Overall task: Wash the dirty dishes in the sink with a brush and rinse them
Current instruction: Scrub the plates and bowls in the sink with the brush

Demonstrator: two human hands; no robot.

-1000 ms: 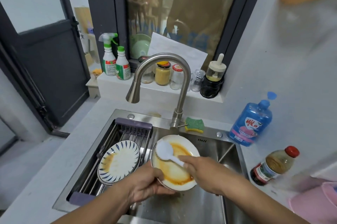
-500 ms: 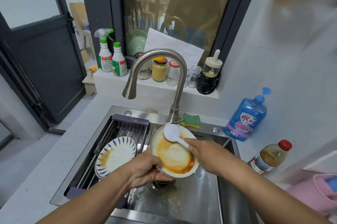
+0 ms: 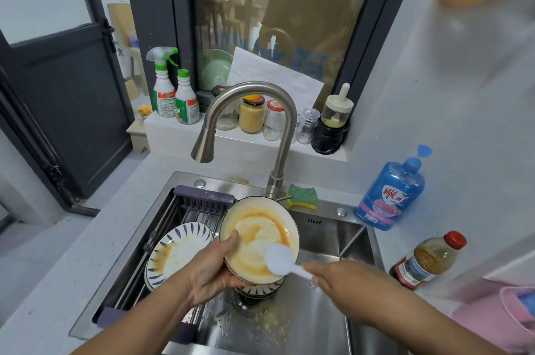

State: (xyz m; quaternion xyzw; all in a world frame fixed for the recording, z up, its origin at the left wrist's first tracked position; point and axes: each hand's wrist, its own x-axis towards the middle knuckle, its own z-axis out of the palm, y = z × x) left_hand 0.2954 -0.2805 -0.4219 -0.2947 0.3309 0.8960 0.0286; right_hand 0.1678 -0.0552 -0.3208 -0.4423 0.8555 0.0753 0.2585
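Beside the sink (image 3: 327, 234), a blue bottle (image 3: 405, 178) bears a red-lettered label (image 3: 392, 198).

On the blue detergent bottle (image 3: 389, 195) at the right of the table: a white shield label with a large red 雕 and a smaller 牌 beside it, and fine print lower down too small to read. On the window glass (image 3: 292, 62): big blue characters, not legible. Label print on the spray bottle (image 3: 163, 91), the green-capped bottle (image 3: 186, 103) and the red-capped bottle (image 3: 425, 262): too blurred to read.
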